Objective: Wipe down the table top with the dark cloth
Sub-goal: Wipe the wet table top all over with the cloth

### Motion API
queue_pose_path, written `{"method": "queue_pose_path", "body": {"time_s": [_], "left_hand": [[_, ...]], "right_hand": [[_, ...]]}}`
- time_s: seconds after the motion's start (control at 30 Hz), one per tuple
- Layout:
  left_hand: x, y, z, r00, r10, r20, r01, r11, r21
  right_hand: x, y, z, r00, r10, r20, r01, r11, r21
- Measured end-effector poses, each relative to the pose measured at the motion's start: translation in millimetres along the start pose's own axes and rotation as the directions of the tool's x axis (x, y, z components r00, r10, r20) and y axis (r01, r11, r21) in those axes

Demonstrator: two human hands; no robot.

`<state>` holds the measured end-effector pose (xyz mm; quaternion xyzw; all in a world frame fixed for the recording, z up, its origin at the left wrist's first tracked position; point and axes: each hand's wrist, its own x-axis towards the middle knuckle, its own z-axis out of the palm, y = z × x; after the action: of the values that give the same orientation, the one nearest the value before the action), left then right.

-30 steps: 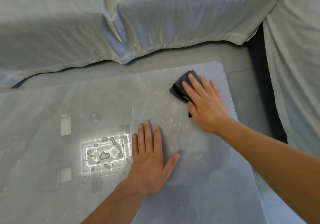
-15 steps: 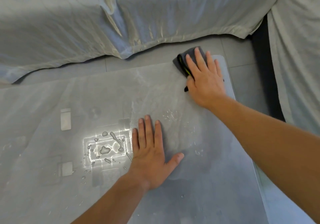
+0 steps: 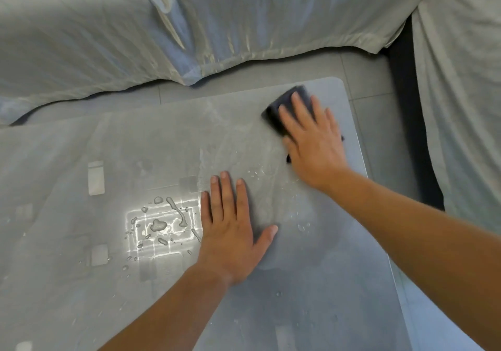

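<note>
The right hand [image 3: 315, 144] lies flat on the dark cloth [image 3: 284, 106], fingers spread and pressing down rather than closed around it. The cloth is folded small; its far end sticks out past the fingertips, and a dark scrap shows under the heel of the palm. It sits on the table [image 3: 67, 144] near the far right corner, close to the right edge but still on the top.

The left hand [image 3: 231, 231] is planted palm down near the middle of the table, fingers straight and close together, thumb swung out to the right. It holds nothing and is well apart from the cloth.

Just to the left of that hand, a patch of bright reflected light shows a scatter of water drops [image 3: 158, 224], some beaded, one drawn out into a streak. A few smaller drops lie between the two hands. The grey top has a dull, smeared look towards the far side.

Beyond the table a strip of tiled floor [image 3: 271, 74] shows, then a sofa [image 3: 217, 19] draped in pale sheets, which wraps round to the right.
</note>
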<state>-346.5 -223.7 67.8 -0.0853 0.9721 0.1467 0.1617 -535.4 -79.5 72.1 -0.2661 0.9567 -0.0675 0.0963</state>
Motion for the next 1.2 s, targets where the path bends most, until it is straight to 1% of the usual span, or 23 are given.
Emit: {"method": "queue_pose_path", "body": {"time_s": [0.07, 0.13, 0.17, 0.23, 0.27, 0.3, 0.33, 0.37, 0.43, 0.47, 0.53, 0.57, 0.63, 0.7, 0.73, 0.77, 0.8, 0.87, 0.9, 1.0, 1.1, 1.13, 1.2], "left_hand": [[0.4, 0.9, -0.9, 1.0, -0.002, 0.009, 0.002, 1.0, -0.001], [0.9, 1.0, -2.2, 1.0, -0.011, 0.019, 0.011, 1.0, -0.001], [0.7, 1.0, -3.6, 1.0, -0.014, 0.028, 0.014, 1.0, -0.003], [0.1, 1.6, -5.9, 0.998, -0.024, 0.049, 0.025, 0.999, -0.02], [0.1, 2.0, -7.4, 0.998, -0.033, 0.062, 0.035, 0.999, -0.031], [-1.1, 2.2, -9.0, 0.996, -0.04, 0.075, 0.043, 0.998, -0.039], [-1.1, 2.6, -10.5, 0.995, -0.046, 0.085, 0.05, 0.998, -0.047], [0.2, 2.8, -11.9, 0.994, -0.049, 0.094, 0.054, 0.997, -0.056], [0.9, 2.1, -16.5, 0.99, -0.04, 0.135, 0.05, 0.996, -0.07], [1.4, 0.7, -18.9, 0.987, -0.027, 0.159, 0.04, 0.996, -0.078], [1.1, -2.0, -22.9, 0.98, -0.002, 0.201, 0.02, 0.996, -0.089], [0.8, -2.5, -24.0, 0.978, 0.007, 0.21, 0.013, 0.995, -0.095], [0.4, -2.7, -24.1, 0.979, 0.012, 0.204, 0.007, 0.995, -0.096], [-1.0, -2.0, -22.8, 0.983, 0.009, 0.185, 0.01, 0.995, -0.103], [-1.8, -2.3, -22.3, 0.985, 0.01, 0.174, 0.01, 0.993, -0.116], [-2.2, -2.8, -22.8, 0.986, 0.014, 0.168, 0.009, 0.991, -0.136], [-2.5, -3.4, -24.3, 0.985, 0.023, 0.17, 0.005, 0.987, -0.16], [-3.0, -6.7, -30.5, 0.982, 0.049, 0.184, -0.009, 0.977, -0.215], [-4.0, -8.9, -35.2, 0.979, 0.065, 0.193, -0.015, 0.968, -0.25], [-13.2, -10.0, -42.0, 0.981, 0.088, 0.172, -0.031, 0.95, -0.31], [-28.5, -4.0, -35.7, 0.988, 0.073, 0.137, -0.038, 0.969, -0.245], [-32.7, -2.1, -32.7, 0.992, 0.05, 0.116, -0.019, 0.967, -0.253], [-40.5, 0.3, -28.6, 0.997, 0.013, 0.082, 0.012, 0.955, -0.296]], "right_hand": [[-38.6, -0.2, 5.6, 0.969, -0.238, 0.065, 0.24, 0.97, -0.029], [-44.0, 21.0, 5.6, 0.927, -0.355, 0.123, 0.364, 0.93, -0.058], [-35.3, 32.6, 4.0, 0.941, -0.325, 0.096, 0.332, 0.941, -0.069], [-14.3, 49.2, -3.7, 0.997, -0.079, 0.013, 0.079, 0.997, -0.024], [-7.7, 50.0, -6.6, 0.998, 0.066, 0.002, -0.066, 0.997, 0.029], [-9.5, 43.2, -6.0, 0.987, 0.159, -0.001, -0.159, 0.985, 0.068], [-18.4, 32.3, -3.9, 0.984, 0.179, -0.014, -0.177, 0.982, 0.068], [-32.8, 21.5, 1.5, 0.991, 0.126, -0.034, -0.124, 0.991, 0.051], [-75.4, 4.6, 13.2, 0.997, -0.076, -0.025, 0.076, 0.997, 0.032], [-94.0, 2.9, 16.9, 0.986, -0.165, 0.016, 0.165, 0.986, 0.015], [-102.3, 16.1, 17.4, 0.961, -0.262, 0.086, 0.265, 0.964, -0.026], [-95.2, 24.3, 15.1, 0.969, -0.24, 0.066, 0.242, 0.97, -0.033], [-72.1, 33.3, 5.4, 0.999, -0.031, 0.018, 0.031, 1.0, 0.004], [-55.7, 28.8, -0.9, 0.978, 0.208, 0.014, -0.209, 0.974, 0.093], [-56.9, 19.5, -0.4, 0.97, 0.245, 0.006, -0.244, 0.964, 0.105], [-65.6, 8.4, 2.9, 0.977, 0.214, -0.011, -0.212, 0.973, 0.093], [-81.1, -2.5, 8.6, 0.991, 0.131, -0.016, -0.13, 0.989, 0.078], [-115.9, -18.2, 18.1, 0.998, -0.059, 0.023, 0.057, 0.997, 0.056], [-124.2, -21.0, 20.4, 0.993, -0.104, 0.056, 0.101, 0.994, 0.046], [-88.9, -23.4, 13.9, 0.996, -0.05, 0.069, 0.046, 0.998, 0.053], [-24.9, -41.0, 9.3, 0.997, 0.071, 0.032, -0.073, 0.994, 0.079], [-15.4, -47.3, 10.3, 0.998, 0.065, 0.019, -0.066, 0.996, 0.065], [-26.8, -51.9, 14.7, 0.999, -0.052, 0.018, 0.052, 0.999, 0.0]]}}
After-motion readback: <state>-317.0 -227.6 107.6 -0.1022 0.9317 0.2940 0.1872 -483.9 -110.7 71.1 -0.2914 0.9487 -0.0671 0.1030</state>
